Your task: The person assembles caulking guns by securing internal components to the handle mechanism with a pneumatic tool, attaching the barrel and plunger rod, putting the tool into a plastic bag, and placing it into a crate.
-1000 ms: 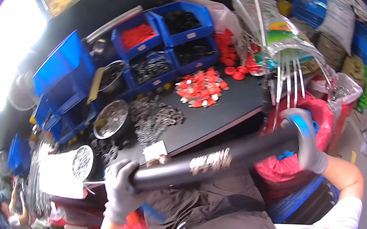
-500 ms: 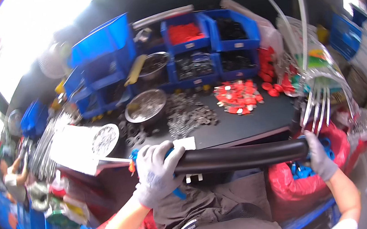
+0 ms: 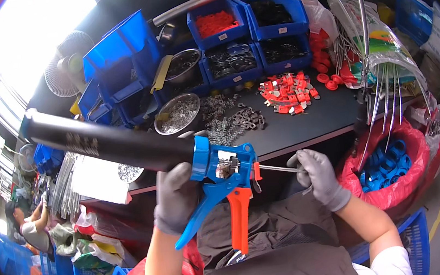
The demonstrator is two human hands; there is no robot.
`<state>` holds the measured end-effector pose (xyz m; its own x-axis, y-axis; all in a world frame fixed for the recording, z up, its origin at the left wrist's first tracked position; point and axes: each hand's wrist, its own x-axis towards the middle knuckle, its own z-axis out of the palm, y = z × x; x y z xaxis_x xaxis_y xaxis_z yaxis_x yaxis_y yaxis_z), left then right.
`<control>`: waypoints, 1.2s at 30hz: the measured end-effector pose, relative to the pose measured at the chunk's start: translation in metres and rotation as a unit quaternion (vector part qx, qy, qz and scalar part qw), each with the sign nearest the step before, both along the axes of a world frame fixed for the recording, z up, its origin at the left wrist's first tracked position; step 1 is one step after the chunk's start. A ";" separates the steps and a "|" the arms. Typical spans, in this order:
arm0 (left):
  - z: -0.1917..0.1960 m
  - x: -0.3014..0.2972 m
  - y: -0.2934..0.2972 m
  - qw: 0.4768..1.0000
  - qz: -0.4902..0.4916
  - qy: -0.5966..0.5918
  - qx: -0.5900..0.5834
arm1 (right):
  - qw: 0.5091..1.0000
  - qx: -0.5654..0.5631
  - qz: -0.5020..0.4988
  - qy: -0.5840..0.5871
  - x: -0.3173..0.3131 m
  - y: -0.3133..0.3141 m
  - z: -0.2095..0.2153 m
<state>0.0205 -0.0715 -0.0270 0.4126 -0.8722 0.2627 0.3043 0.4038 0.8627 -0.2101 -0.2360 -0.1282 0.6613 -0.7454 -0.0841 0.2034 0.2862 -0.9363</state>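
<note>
A caulking gun with a black barrel (image 3: 111,142), a blue body (image 3: 242,162) and an orange trigger (image 3: 240,220) lies across my view, its barrel pointing up to the left. My left hand (image 3: 176,195), in a grey glove, is closed around the barrel beside the blue collar; part of its fingers is hidden behind it. A thin metal rod (image 3: 279,169) sticks out of the back of the body. My right hand (image 3: 318,175), also gloved, pinches the end of that rod.
On the dark bench (image 3: 302,132) lie a pile of red parts (image 3: 289,93), small metal pieces (image 3: 224,128) and a metal bowl (image 3: 177,114). Blue bins (image 3: 233,64) stand behind. A red bag (image 3: 420,154) of blue collars is at right. Another person (image 3: 33,223) works at far left.
The gun has turned so its barrel points up-left instead of lying level to the right. My right hand has left the barrel's end and now grips the rod.
</note>
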 end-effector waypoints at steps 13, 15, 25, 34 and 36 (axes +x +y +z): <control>-0.048 -0.008 0.027 0.958 0.135 0.250 -0.035 | 0.992 0.000 0.043 0.119 -0.003 -0.017 0.069; -0.059 -0.026 0.018 0.947 0.101 0.304 -0.023 | 0.989 -0.058 0.029 0.132 0.017 -0.001 0.065; -0.074 -0.040 0.005 0.956 0.009 0.294 -0.012 | 0.936 -0.344 0.045 0.060 -0.012 -0.046 0.019; -0.011 -0.033 0.075 0.975 0.096 0.200 -0.027 | 0.893 -0.443 0.085 0.010 0.066 -0.035 0.056; 0.005 -0.022 0.081 0.967 0.211 0.070 -0.125 | 0.942 -0.291 0.167 0.001 0.088 -0.017 0.088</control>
<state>-0.0012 0.0094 -0.0215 0.7646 -0.5349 0.3594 0.1745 0.7087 0.6836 -0.1222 -0.2534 -0.0397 0.8674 -0.4155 0.2739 0.1921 -0.2281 -0.9545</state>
